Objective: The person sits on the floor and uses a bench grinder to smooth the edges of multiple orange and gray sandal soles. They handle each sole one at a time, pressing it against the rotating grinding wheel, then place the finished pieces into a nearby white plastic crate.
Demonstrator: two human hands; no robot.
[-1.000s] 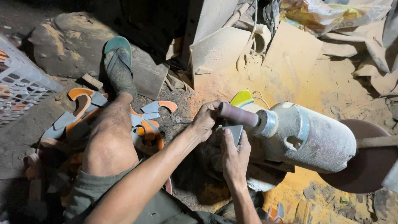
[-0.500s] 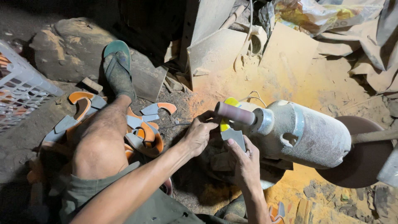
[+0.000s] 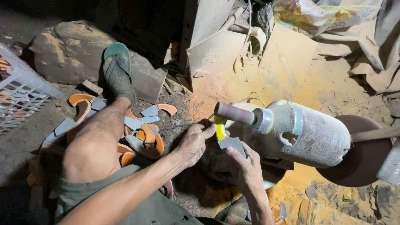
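Note:
My left hand [image 3: 193, 143] and my right hand [image 3: 245, 170] both grip a small curved piece [image 3: 224, 136] that is yellow at one end and grey at the other. Its yellow end sits just under the brownish sanding drum [image 3: 234, 113], which sticks out of a dusty grey motor [image 3: 306, 133]. My left hand pinches the piece from the left at the yellow end. Fingers of my right hand support the grey end from below.
A pile of orange-and-grey curved pieces [image 3: 139, 133] lies on the ground by my bare left leg [image 3: 98, 141] and green sandal [image 3: 117, 66]. A white plastic crate [image 3: 18, 96] stands at left. A dark disc [image 3: 366, 152] is behind the motor. Orange dust covers boards and floor.
The curved piece has come lower and out from behind the drum, so its yellow end now shows below it. Both hands have shifted slightly with it.

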